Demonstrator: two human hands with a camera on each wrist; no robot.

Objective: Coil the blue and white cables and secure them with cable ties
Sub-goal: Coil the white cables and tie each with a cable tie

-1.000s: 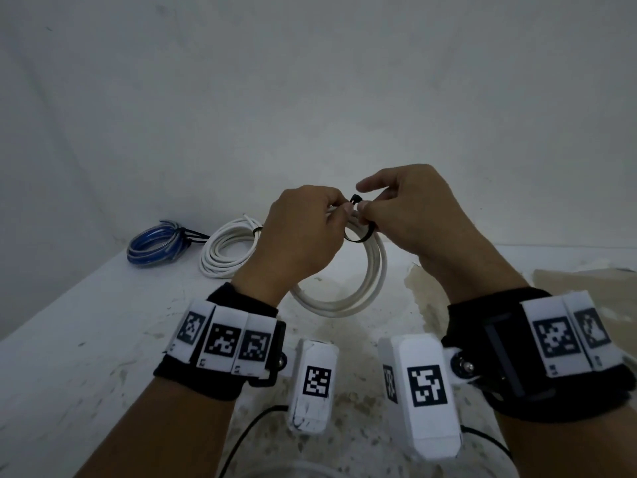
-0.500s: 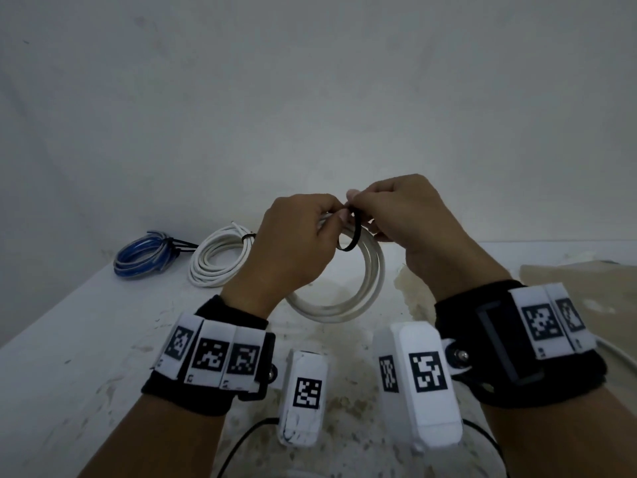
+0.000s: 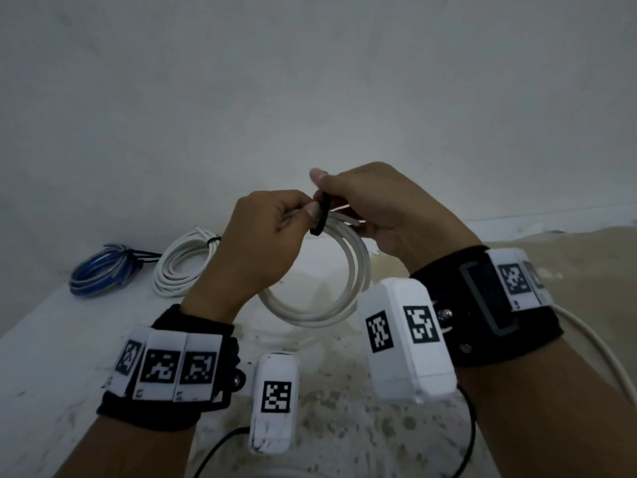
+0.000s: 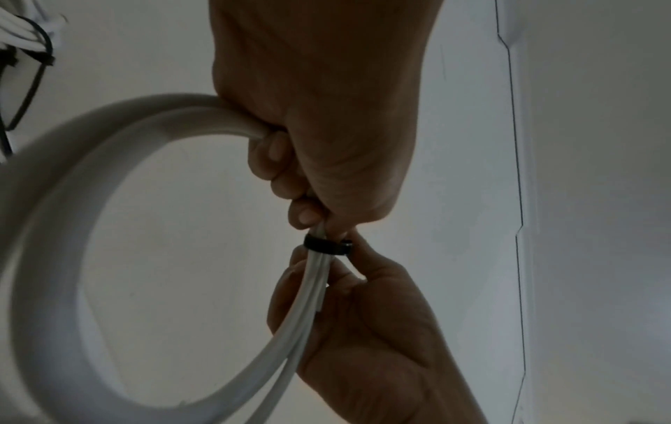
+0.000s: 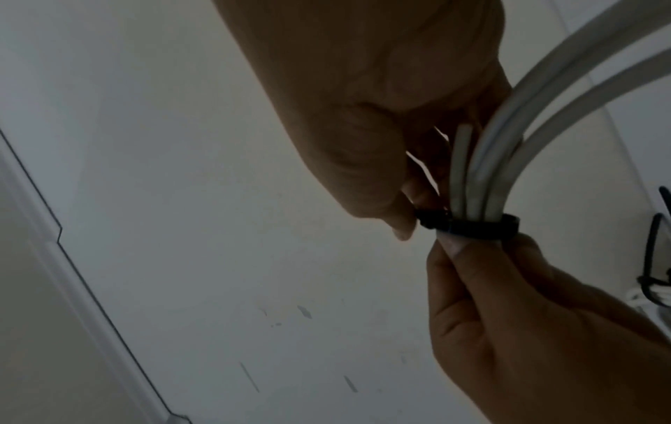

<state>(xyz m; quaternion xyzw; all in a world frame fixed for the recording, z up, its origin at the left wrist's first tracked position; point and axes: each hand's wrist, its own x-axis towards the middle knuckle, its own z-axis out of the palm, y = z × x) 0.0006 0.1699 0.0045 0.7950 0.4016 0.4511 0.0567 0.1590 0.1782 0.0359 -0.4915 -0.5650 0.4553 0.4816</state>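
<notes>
I hold a white cable coil (image 3: 348, 281) up above the table. My left hand (image 3: 303, 213) grips the top of the coil, fingers curled round the bundled strands. A black cable tie (image 3: 322, 215) wraps those strands just beside that hand. My right hand (image 3: 327, 188) pinches the tie's tail end between thumb and fingers. In the left wrist view the tie (image 4: 327, 246) sits snug round the white cable coil (image 4: 54, 229). The right wrist view shows the tie (image 5: 468, 226) closed on three strands. The tail of the tie is hidden inside my right hand.
At the back left of the white table (image 3: 51, 357) lie a blue coil (image 3: 100, 274) and a second white coil (image 3: 182, 267), each bound with black ties. Brown sheet (image 3: 568, 250) covers the right side. A loose white cable (image 3: 593, 343) runs under my right wrist.
The tie's loop was wide and loose round the coil; now it is drawn tight on the strands. My right hand has pulled up and slightly left with the tail.
</notes>
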